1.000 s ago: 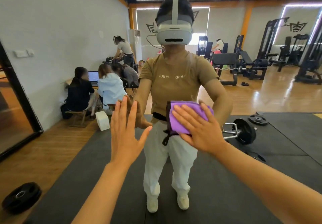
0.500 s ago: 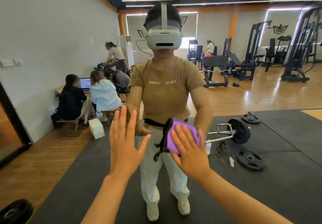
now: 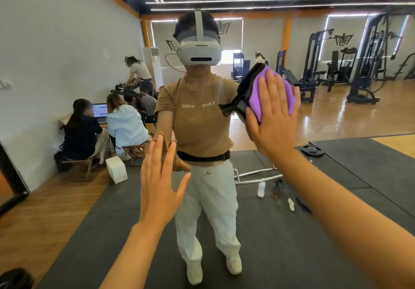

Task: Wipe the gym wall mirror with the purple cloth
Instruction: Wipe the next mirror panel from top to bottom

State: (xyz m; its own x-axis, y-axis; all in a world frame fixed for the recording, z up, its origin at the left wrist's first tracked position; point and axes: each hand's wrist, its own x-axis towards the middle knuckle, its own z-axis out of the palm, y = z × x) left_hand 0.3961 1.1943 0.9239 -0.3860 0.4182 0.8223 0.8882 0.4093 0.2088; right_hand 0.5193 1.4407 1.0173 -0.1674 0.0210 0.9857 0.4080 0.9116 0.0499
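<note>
The cloth point(image 3: 272, 94) sat flat against the mirror point(image 3: 67, 41) at about one o'clock from the middle of your view, level with the reflected shoulder and headset. Your right hand point(image 3: 272, 118) pressed it there with straight, spread fingers, palm on the purple fabric; a dark edge of the cloth stuck out past your thumb toward nine o'clock. Nothing was pinched or curled round: the cloth was held only by the push of the flat palm on the glass.

Your left hand point(image 3: 160, 183) was open too, fingers straight and together, raised at about seven o'clock from the cloth and well apart from it. It looked to be touching the glass, since its reflection met the fingertips, but you held nothing in it.

By my reading you were in the middle of the wiping itself, working the upper part of the glass. The next stroke would call for steady palm pressure so the cloth slid with your hand instead of bunching or dropping, and for a sweep across or down into glass you had not covered. The loose dark edge could fold under if you dragged toward nine o'clock.
</note>
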